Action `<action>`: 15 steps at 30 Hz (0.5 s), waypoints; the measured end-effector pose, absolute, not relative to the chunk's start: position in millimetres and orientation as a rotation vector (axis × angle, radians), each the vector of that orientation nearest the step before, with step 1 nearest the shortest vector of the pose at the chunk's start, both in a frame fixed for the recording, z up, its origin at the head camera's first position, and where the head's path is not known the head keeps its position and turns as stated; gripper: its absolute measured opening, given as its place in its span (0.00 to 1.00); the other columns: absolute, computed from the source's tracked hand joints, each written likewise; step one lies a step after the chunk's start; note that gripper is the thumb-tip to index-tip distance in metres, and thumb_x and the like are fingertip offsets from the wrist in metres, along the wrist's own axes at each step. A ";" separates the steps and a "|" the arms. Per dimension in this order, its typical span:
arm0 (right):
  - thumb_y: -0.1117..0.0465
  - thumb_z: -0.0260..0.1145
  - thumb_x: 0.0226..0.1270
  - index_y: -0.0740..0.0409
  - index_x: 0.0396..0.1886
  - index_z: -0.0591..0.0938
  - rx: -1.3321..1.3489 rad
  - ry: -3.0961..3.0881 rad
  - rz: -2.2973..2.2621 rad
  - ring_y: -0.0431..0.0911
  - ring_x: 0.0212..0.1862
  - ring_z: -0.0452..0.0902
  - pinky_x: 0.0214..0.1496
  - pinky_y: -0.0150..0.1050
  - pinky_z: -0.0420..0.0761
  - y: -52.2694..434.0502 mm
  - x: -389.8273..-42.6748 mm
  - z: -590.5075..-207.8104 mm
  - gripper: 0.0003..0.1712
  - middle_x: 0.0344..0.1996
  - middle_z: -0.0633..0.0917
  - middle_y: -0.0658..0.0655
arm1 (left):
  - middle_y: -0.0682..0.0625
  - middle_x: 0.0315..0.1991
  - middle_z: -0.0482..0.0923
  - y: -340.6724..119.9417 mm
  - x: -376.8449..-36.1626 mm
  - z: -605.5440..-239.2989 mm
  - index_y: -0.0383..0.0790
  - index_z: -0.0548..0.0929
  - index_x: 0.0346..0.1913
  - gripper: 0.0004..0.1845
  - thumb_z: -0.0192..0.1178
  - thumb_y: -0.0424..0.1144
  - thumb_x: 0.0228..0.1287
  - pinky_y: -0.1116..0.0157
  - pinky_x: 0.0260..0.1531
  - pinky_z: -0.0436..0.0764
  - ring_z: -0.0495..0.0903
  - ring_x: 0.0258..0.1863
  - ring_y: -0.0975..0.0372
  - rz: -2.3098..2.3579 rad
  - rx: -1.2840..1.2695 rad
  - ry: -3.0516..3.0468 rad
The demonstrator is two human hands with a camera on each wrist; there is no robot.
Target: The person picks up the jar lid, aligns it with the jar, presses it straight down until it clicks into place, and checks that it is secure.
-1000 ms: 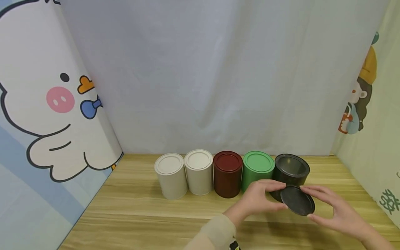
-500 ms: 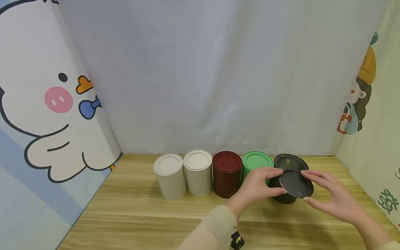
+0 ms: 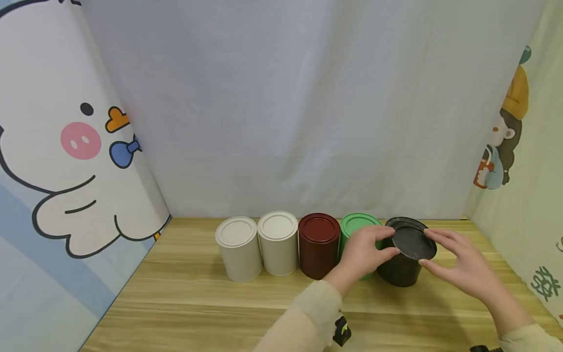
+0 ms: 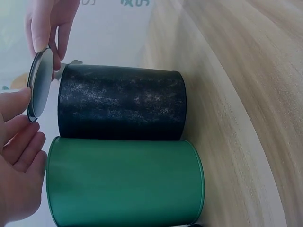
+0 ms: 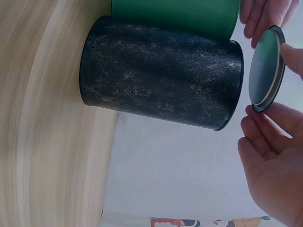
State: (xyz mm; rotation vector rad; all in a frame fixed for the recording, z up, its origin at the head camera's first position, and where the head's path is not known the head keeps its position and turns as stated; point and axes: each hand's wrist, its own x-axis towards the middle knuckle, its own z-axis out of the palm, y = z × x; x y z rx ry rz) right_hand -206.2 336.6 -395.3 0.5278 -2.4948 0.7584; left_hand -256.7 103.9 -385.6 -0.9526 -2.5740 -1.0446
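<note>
A round black lid (image 3: 412,243) is held between both hands just above the mouth of the black can (image 3: 399,271). My left hand (image 3: 361,252) pinches its left edge between thumb and fingers. On the opposite edge my right hand (image 3: 462,264) grips it the same way. Both wrist views show the lid tilted and apart from the can's rim; its underside looks pale and shiny in the left wrist view. The scuffed black can (image 5: 161,73) stands upright beside the green can (image 4: 125,182), which my left hand partly hides in the head view.
Left of the green can stand a dark red can (image 3: 319,252) and two white cans (image 3: 241,252) (image 3: 279,247), all lidded, in one row on the wooden table (image 3: 198,313). A grey curtain (image 3: 264,107) hangs behind; printed cloth walls flank both sides.
Both hands have raised the black lid and moved it away from me, from in front of the black can to over its mouth. The cans have stayed in place.
</note>
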 end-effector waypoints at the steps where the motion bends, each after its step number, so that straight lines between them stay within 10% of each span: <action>1: 0.64 0.81 0.49 0.67 0.61 0.78 0.518 -2.502 0.764 0.66 0.56 0.69 0.48 0.63 0.69 336.3 -207.5 -394.8 0.38 0.56 0.77 0.68 | 0.58 0.57 0.81 104.4 -257.3 -385.6 0.48 0.84 0.60 0.22 0.69 0.45 0.64 0.77 0.57 0.70 0.75 0.59 0.70 -1.038 -0.943 -2.578; 15: 0.56 0.77 0.56 0.73 0.61 0.76 0.374 -2.610 0.748 0.72 0.56 0.67 0.50 0.70 0.68 337.9 -223.8 -390.9 0.38 0.55 0.75 0.75 | 0.60 0.64 0.75 110.3 -261.1 -383.7 0.49 0.80 0.64 0.22 0.62 0.48 0.70 0.74 0.60 0.69 0.72 0.63 0.69 -0.778 -0.976 -2.657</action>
